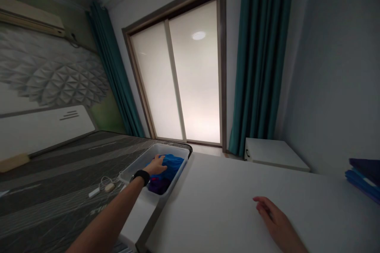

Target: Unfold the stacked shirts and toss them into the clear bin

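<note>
My left hand (156,165) reaches out into a white plastic bin (133,168) and rests on a blue cloth (173,165) lying in it; a black watch sits on that wrist. Its fingers curl onto the cloth. A darker purple cloth (158,185) lies under the blue one. My right hand (271,213) lies flat on the white table (222,201) at the lower right, fingers stretched out, holding nothing.
The bin stands at the edge of a dark striped bed (59,174) with a white cable and charger (102,187) on it. Folded blue cloths (363,180) are stacked at the table's right. A white cabinet (274,154), teal curtains and a frosted sliding door stand behind.
</note>
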`<control>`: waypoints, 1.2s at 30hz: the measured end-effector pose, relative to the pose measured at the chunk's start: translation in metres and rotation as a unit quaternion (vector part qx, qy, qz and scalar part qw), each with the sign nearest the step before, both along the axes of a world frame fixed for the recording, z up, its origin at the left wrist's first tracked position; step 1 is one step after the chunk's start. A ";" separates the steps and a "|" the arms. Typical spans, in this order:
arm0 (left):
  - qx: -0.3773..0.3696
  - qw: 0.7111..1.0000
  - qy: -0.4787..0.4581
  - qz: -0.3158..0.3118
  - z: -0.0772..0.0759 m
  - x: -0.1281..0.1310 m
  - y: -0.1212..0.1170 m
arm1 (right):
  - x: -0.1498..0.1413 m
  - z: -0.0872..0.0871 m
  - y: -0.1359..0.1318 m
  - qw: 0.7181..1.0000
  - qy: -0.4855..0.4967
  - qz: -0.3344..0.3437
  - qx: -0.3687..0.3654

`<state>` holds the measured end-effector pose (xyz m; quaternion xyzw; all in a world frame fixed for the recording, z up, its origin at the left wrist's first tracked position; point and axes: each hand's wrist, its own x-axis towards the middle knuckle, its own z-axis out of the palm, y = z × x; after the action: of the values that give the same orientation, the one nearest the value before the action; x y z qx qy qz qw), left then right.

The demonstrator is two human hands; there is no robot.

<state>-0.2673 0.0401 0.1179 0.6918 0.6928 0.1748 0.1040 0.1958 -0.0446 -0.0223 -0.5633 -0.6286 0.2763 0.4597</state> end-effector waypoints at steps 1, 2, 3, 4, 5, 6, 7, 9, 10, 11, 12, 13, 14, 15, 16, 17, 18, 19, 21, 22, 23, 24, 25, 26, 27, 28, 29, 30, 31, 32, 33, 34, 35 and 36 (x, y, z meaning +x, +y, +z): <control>0.008 1.000 0.011 -0.002 -0.001 0.002 0.003 | -0.001 0.000 -0.001 1.000 -0.005 0.003 0.001; 0.019 1.000 0.016 -0.009 0.000 0.006 0.006 | -0.001 0.001 -0.001 1.000 -0.011 0.006 0.002; 0.030 0.999 0.017 -0.024 0.002 0.012 0.009 | -0.002 0.001 -0.001 1.000 -0.016 0.009 0.004; 0.040 0.998 0.016 -0.048 0.003 0.022 0.012 | -0.003 0.002 -0.001 1.000 -0.022 0.011 0.006; 0.048 0.996 0.012 -0.075 0.005 0.034 0.013 | -0.004 0.003 -0.001 1.000 -0.027 0.013 0.009; 0.055 0.993 0.004 -0.107 0.005 0.051 0.013 | -0.004 0.005 -0.002 0.999 -0.033 0.015 0.014; 0.060 0.988 -0.007 -0.142 0.005 0.071 0.010 | -0.004 0.008 -0.002 0.999 -0.041 0.013 0.019; 0.060 0.973 -0.044 -0.217 0.001 0.118 -0.001 | -0.001 0.017 -0.003 0.996 -0.082 0.013 0.039; 0.052 0.962 -0.074 -0.258 -0.002 0.144 -0.010 | 0.003 0.023 -0.002 0.989 -0.137 0.007 0.055; 0.036 0.950 -0.108 -0.289 -0.006 0.170 -0.019 | 0.010 0.029 0.000 0.975 -0.210 -0.010 0.069; 0.015 0.938 -0.139 -0.319 -0.011 0.194 -0.029 | 0.019 0.037 0.003 0.967 -0.244 -0.031 0.070; -0.014 0.921 -0.166 -0.352 -0.017 0.217 -0.039 | 0.032 0.044 0.008 0.959 -0.270 -0.050 0.066; -0.039 0.905 -0.186 -0.381 -0.025 0.238 -0.048 | 0.048 0.053 0.012 0.950 -0.298 -0.074 0.061; -0.054 0.893 -0.198 -0.402 -0.033 0.256 -0.056 | 0.067 0.062 0.018 0.939 -0.323 -0.103 0.053; -0.062 0.885 -0.206 -0.412 -0.042 0.271 -0.061 | 0.089 0.071 0.023 0.927 -0.346 -0.134 0.043; -0.063 0.883 -0.212 -0.415 -0.052 0.283 -0.065 | 0.113 0.080 0.027 0.914 -0.367 -0.172 0.032; -0.057 0.883 -0.217 -0.411 -0.061 0.291 -0.067 | 0.138 0.090 0.029 0.898 -0.384 -0.212 0.018; -0.048 0.886 -0.220 -0.405 -0.070 0.296 -0.068 | 0.162 0.098 0.031 0.882 -0.397 -0.254 0.003; -0.027 0.893 -0.226 -0.389 -0.085 0.297 -0.067 | 0.208 0.111 0.028 0.847 -0.408 -0.340 -0.032; -0.018 0.896 -0.227 -0.382 -0.091 0.294 -0.067 | 0.227 0.115 0.025 0.830 -0.408 -0.377 -0.050; -0.009 0.898 -0.229 -0.376 -0.096 0.291 -0.066 | 0.243 0.117 0.020 0.815 -0.408 -0.406 -0.068; 0.001 0.899 -0.233 -0.371 -0.099 0.287 -0.066 | 0.256 0.118 0.015 0.805 -0.407 -0.423 -0.083; 0.013 0.899 -0.237 -0.368 -0.102 0.283 -0.066 | 0.266 0.118 0.010 0.799 -0.406 -0.433 -0.094; 0.026 0.898 -0.241 -0.367 -0.103 0.281 -0.067 | 0.273 0.119 0.005 0.797 -0.406 -0.436 -0.099; 0.038 0.896 -0.243 -0.369 -0.104 0.279 -0.068 | 0.277 0.121 0.002 0.798 -0.406 -0.434 -0.098; 0.047 0.895 -0.244 -0.371 -0.104 0.279 -0.070 | 0.278 0.124 0.001 0.802 -0.405 -0.429 -0.092; 0.052 0.893 -0.245 -0.374 -0.103 0.280 -0.071 | 0.276 0.129 0.002 0.808 -0.404 -0.422 -0.080; 0.054 0.892 -0.245 -0.376 -0.103 0.281 -0.073 | 0.273 0.136 0.004 0.816 -0.401 -0.411 -0.064; 0.055 0.891 -0.245 -0.377 -0.102 0.283 -0.074 | 0.268 0.145 0.008 0.827 -0.397 -0.396 -0.046; 0.058 0.891 -0.247 -0.376 -0.101 0.285 -0.075 | 0.261 0.157 0.012 0.839 -0.392 -0.376 -0.024; 0.062 0.891 -0.251 -0.373 -0.100 0.286 -0.076 | 0.253 0.170 0.016 0.854 -0.385 -0.350 0.001; 0.065 0.892 -0.256 -0.367 -0.099 0.287 -0.077 | 0.242 0.185 0.019 0.869 -0.377 -0.320 0.027; 0.067 0.894 -0.262 -0.358 -0.098 0.287 -0.077 | 0.231 0.201 0.021 0.882 -0.367 -0.290 0.053; 0.068 0.896 -0.270 -0.346 -0.096 0.287 -0.077 | 0.218 0.217 0.021 0.893 -0.355 -0.265 0.078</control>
<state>0.0198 -0.0368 0.0218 0.8193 0.3415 0.3547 0.2938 0.4139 -0.0234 0.1948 -0.7315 -0.5974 -0.1243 0.3043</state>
